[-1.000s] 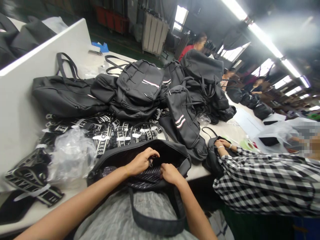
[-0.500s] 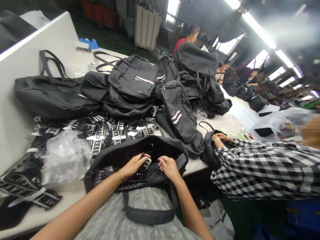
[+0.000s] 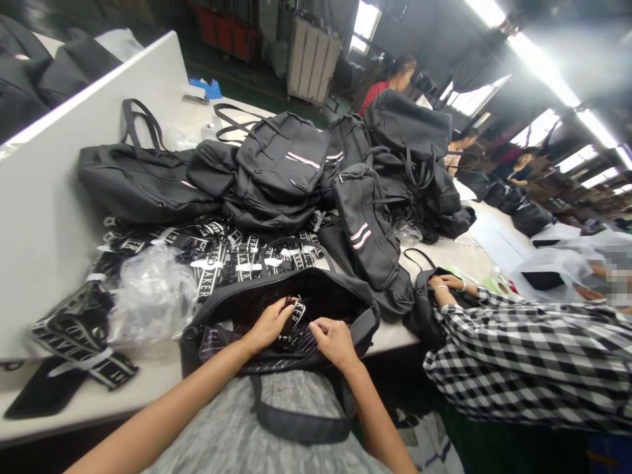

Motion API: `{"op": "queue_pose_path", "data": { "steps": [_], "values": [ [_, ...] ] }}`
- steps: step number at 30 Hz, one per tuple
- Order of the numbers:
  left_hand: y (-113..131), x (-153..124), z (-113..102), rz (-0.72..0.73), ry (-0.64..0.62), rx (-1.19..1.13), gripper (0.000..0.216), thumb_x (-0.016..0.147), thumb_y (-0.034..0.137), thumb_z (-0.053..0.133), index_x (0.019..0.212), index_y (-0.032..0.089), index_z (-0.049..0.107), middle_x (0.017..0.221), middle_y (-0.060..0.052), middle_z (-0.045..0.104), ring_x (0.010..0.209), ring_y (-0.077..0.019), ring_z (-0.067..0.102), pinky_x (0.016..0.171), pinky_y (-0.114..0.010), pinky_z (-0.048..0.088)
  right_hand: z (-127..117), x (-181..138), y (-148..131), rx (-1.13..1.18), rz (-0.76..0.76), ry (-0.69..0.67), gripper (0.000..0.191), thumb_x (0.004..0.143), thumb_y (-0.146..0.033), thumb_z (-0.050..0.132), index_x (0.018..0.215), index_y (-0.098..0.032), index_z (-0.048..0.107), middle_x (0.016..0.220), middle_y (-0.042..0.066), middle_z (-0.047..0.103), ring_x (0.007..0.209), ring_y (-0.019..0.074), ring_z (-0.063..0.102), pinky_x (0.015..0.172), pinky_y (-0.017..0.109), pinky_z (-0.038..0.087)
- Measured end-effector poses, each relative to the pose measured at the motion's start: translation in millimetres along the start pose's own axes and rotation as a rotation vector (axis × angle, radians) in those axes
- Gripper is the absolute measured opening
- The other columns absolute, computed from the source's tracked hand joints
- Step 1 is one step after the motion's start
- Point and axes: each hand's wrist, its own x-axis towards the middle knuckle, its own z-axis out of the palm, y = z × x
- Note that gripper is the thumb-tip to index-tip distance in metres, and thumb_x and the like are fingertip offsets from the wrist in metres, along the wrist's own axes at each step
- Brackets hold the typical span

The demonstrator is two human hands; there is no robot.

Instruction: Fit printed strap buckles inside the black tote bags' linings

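Observation:
A black bag (image 3: pixel 364 328) lies wide open at the table's front edge, and its dark lining with fine pale marks shows. One of its handles (image 3: pixel 303 424) hangs over the near side against my grey clothing. My left hand (image 3: pixel 269 326) is inside the opening, closed around a folded black strap (image 3: pixel 298 313) with white lettering. Over the right part of the opening is my right hand (image 3: pixel 336 341), its thumb and fingers pinched together; whatever they hold, if anything, cannot be made out. Behind the bag lie several bundled lettered straps (image 3: pixel 212 270).
Crumpled clear plastic (image 3: pixel 153 296) lies to the left, beside a white partition (image 3: pixel 123 112). Several black bags (image 3: pixel 284 158) are heaped at the back. At the right, a co-worker in a checked shirt (image 3: pixel 518 355) has both hands at another black bag (image 3: pixel 424 306).
The view has shifted, so the scene sits farther right. My left hand has raised the lettered strap slightly, and more of it shows. My right hand stays pinched nearby.

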Motion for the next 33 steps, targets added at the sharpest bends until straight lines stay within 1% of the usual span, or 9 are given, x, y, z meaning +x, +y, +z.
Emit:
{"op": "queue_pose_path", "data": {
  "steps": [4,10,15,19,23,26,29,31,33],
  "values": [
    [-4.3,1.8,2.2,0.052,0.022,0.080,0.037,0.089,0.043,0.047,0.109,0.016,0.062,0.111,-0.010,0.066,0.108,-0.0255,0.059,0.100,-0.039,0.043,0.2,-2.4,-4.6,-0.065,-0.023,-0.020,0.029,0.087,-0.034,0.050,0.068,-0.022,0.069,0.063,-0.001,0.066,0.058,0.0114,0.057,0.059,0.022,0.033],
    [-8.0,2.9,5.5,0.097,0.029,0.158,0.035,0.090,0.041,0.044,0.105,0.015,0.061,0.105,-0.011,0.066,0.102,-0.0239,0.060,0.094,-0.038,0.045,-2.2,-5.1,-7.2,0.029,-0.080,0.001,0.027,0.084,-0.027,0.049,0.063,-0.019,0.065,0.060,-0.002,0.062,0.059,0.0098,0.055,0.060,0.020,0.032],
    [-7.1,3.1,5.7,0.143,0.031,0.184,0.032,0.090,0.041,0.044,0.100,0.016,0.062,0.097,-0.009,0.066,0.095,-0.0225,0.062,0.088,-0.036,0.048,-3.6,-8.1,-8.5,0.083,-0.096,-0.020,0.027,0.082,-0.024,0.049,0.059,-0.018,0.062,0.057,-0.003,0.058,0.056,0.0092,0.051,0.058,0.021,0.031],
    [-6.7,3.4,5.4,0.158,0.032,0.172,0.032,0.090,0.039,0.044,0.105,0.016,0.062,0.102,-0.009,0.066,0.099,-0.0227,0.061,0.092,-0.037,0.047,-4.0,-8.8,-9.5,0.082,-0.101,-0.030,0.028,0.081,-0.023,0.050,0.055,-0.018,0.058,0.054,-0.003,0.055,0.055,0.0089,0.049,0.057,0.021,0.030],
    [-5.9,4.0,5.4,0.163,0.021,0.177,0.033,0.091,0.038,0.044,0.107,0.016,0.061,0.104,-0.010,0.065,0.101,-0.0225,0.060,0.093,-0.037,0.047,-3.4,-8.6,-8.1,0.087,-0.121,-0.034,0.028,0.081,-0.023,0.049,0.055,-0.017,0.056,0.055,-0.003,0.055,0.056,0.0085,0.049,0.058,0.020,0.030],
    [-5.6,2.8,6.2,0.184,-0.020,0.217,0.032,0.092,0.037,0.043,0.107,0.015,0.061,0.101,-0.009,0.065,0.097,-0.0221,0.061,0.090,-0.036,0.048,-2.5,-7.4,-6.9,0.080,-0.127,-0.027,0.029,0.083,-0.023,0.050,0.055,-0.017,0.056,0.055,-0.004,0.055,0.055,0.0083,0.048,0.058,0.020,0.030],
    [-5.4,-0.9,8.1,0.233,-0.116,0.270,0.032,0.093,0.037,0.041,0.106,0.016,0.063,0.100,-0.009,0.064,0.096,-0.0212,0.061,0.089,-0.035,0.049,-1.2,-3.2,-7.2,0.068,-0.108,-0.007,0.032,0.085,-0.028,0.050,0.056,-0.018,0.056,0.054,-0.004,0.055,0.054,0.0086,0.048,0.056,0.021,0.029],
    [-3.8,-4.2,9.5,0.286,-0.173,0.285,0.033,0.094,0.034,0.040,0.115,0.018,0.060,0.107,-0.009,0.063,0.102,-0.0201,0.059,0.094,-0.035,0.048,0.2,1.3,-8.1,0.091,-0.095,-0.020,0.032,0.087,-0.030,0.050,0.059,-0.019,0.059,0.055,-0.004,0.057,0.054,0.0091,0.051,0.057,0.020,0.032],
    [-0.3,-7.3,10.3,0.345,-0.212,0.272,0.037,0.095,0.028,0.038,0.127,0.022,0.054,0.118,-0.008,0.060,0.112,-0.0187,0.055,0.100,-0.034,0.045,2.0,5.5,-9.2,0.129,-0.082,-0.046,0.033,0.088,-0.032,0.050,0.059,-0.019,0.059,0.054,-0.004,0.060,0.055,0.0096,0.054,0.058,0.019,0.035]
  ]
}}
